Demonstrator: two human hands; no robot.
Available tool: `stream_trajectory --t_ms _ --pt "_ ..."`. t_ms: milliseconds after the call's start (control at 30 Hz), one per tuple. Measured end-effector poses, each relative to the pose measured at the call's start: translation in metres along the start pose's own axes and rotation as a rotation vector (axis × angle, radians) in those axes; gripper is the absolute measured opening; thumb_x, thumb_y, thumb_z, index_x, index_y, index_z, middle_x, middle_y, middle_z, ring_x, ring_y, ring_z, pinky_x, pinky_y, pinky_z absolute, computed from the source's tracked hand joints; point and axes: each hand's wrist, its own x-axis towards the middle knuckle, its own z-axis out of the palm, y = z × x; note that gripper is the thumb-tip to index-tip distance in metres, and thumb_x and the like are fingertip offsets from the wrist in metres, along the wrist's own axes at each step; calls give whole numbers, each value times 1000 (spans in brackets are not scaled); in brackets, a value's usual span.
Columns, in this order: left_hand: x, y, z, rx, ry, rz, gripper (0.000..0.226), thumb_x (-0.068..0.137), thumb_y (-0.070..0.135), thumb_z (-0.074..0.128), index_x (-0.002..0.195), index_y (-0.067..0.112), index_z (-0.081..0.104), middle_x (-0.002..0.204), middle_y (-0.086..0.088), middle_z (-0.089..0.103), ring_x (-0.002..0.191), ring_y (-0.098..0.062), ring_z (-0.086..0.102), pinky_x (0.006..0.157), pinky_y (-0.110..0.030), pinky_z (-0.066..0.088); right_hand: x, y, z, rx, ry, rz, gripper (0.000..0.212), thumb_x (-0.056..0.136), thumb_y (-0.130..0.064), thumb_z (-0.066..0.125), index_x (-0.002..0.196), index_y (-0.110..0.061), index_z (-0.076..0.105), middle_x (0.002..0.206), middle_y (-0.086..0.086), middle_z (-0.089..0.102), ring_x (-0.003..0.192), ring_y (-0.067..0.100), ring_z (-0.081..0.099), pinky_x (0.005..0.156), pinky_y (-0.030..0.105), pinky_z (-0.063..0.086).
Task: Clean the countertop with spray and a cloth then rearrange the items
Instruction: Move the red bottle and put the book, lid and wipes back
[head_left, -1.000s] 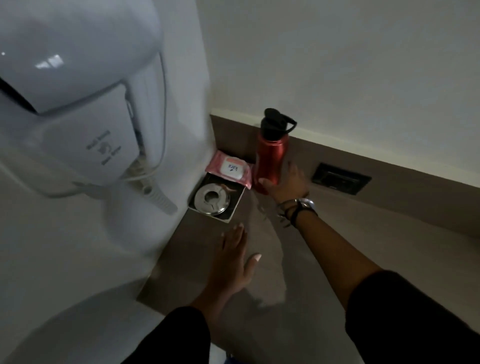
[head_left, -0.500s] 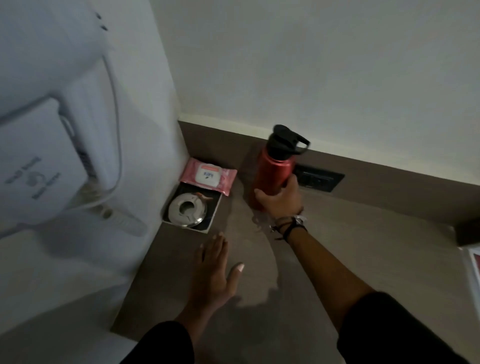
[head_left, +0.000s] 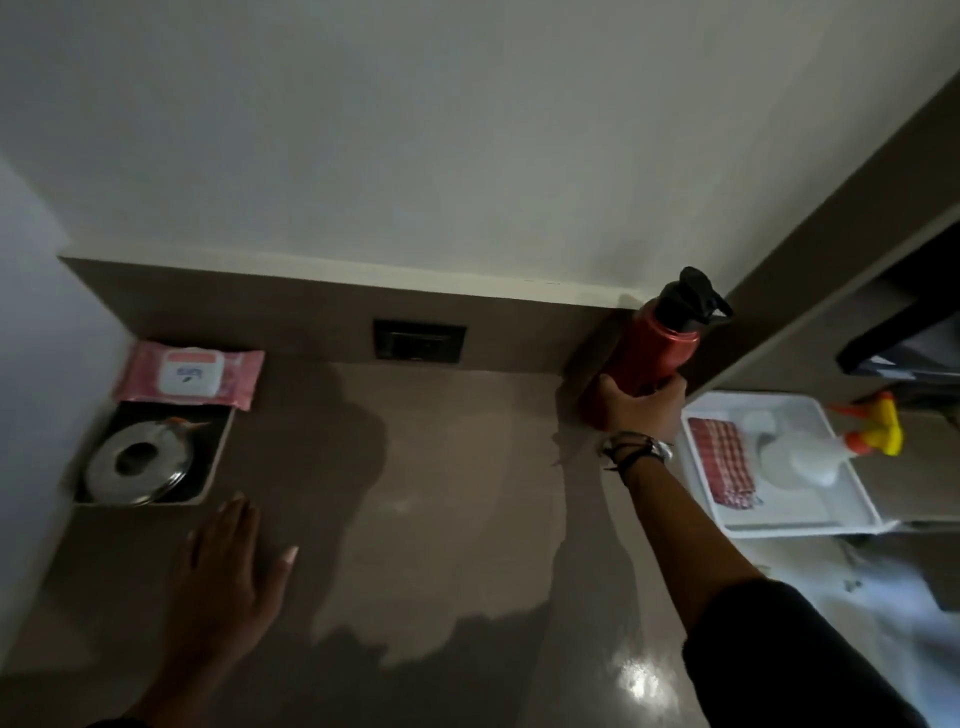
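My right hand (head_left: 641, 408) grips the lower body of a red water bottle (head_left: 652, 353) with a black cap, held tilted at the far right corner of the brown countertop (head_left: 441, 493). My left hand (head_left: 228, 577) lies flat and open on the countertop at the near left. A pink pack of wipes (head_left: 189, 376) sits at the far left against the backsplash, just behind a dark square tray (head_left: 215, 457) holding a round metal piece (head_left: 135, 467). To the right, a white tray (head_left: 795, 519) holds a red checked cloth (head_left: 724, 467) and a white spray bottle (head_left: 810, 457) with a yellow-orange nozzle.
A dark wall socket (head_left: 420, 340) is set in the backsplash at the middle. A brown partition (head_left: 831, 234) bounds the countertop on the right; the white tray lies beyond it. A white wall closes the left side. A glare spot shows at the near right.
My right hand has carried the red bottle from beside the wipes to the far right corner. The view swung right, revealing the white tray. My left hand stayed flat on the counter.
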Motion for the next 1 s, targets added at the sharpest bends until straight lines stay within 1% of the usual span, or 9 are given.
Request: stream_trajectory --t_ms 267,400,567,667,733,800,833,900,1000 --pt "2 14 -8 -68 67 9 101 90 75 17 127 -9 59 142 -29 52 131 -43 53 105 -61 36 51 13 6 66 143 143 77 60 -43 81 121 -12 45 119 9 52 100 28 60 77 33 45" --pt "2 11 -6 -63 70 13 99 90 75 18 129 -7 58 144 -27 52 131 -41 53 106 -60 36 55 21 8 -44 162 155 83 64 -47 81 129 -11 44 126 12 48 112 33 55 88 44 50" --pt "-1 -4 8 -73 66 -16 89 92 71 27 136 -2 53 149 -23 48 135 -39 50 112 -57 34 49 24 4 -163 143 206 97 60 -53 82 137 -13 38 130 17 45 120 38 47 95 51 46" --pt "-3 -3 5 -95 7 -44 82 93 66 32 140 1 50 151 -20 46 137 -36 48 114 -56 35 2 8 28 -121 221 235 90 65 -41 83 135 -4 40 132 27 46 120 45 48 97 52 44" --pt "-5 -1 -1 -109 -15 -66 77 93 64 36 143 6 48 154 -15 43 140 -31 45 116 -52 32 -61 -12 63 -2 20 146 61 83 -16 70 130 13 43 125 41 49 114 54 51 93 54 43" --pt "-3 2 -4 -108 -9 -57 74 92 61 43 145 9 45 157 -12 40 144 -26 41 117 -50 31 -123 -23 91 -112 -294 -193 40 86 -15 63 109 16 56 107 41 58 98 54 60 81 50 46" --pt "-3 2 -5 -110 -13 -59 73 91 59 47 145 10 45 158 -11 39 146 -25 38 117 -49 31 -148 -31 105 -175 -393 -419 37 81 -22 65 100 10 61 98 34 63 90 49 63 77 46 49" --pt "-3 2 -5 -109 -20 -62 73 90 58 51 144 10 46 158 -10 38 147 -23 35 118 -49 30 -191 -55 136 -341 -649 -851 48 79 -43 65 109 -5 66 107 19 67 100 39 62 89 43 48" --pt "-2 2 -2 -114 -23 -46 72 93 59 48 145 9 45 160 -11 35 150 -23 30 121 -50 25 -253 -109 186 -246 -971 -1060 62 74 -42 69 127 -10 61 127 17 61 122 36 52 106 39 35"
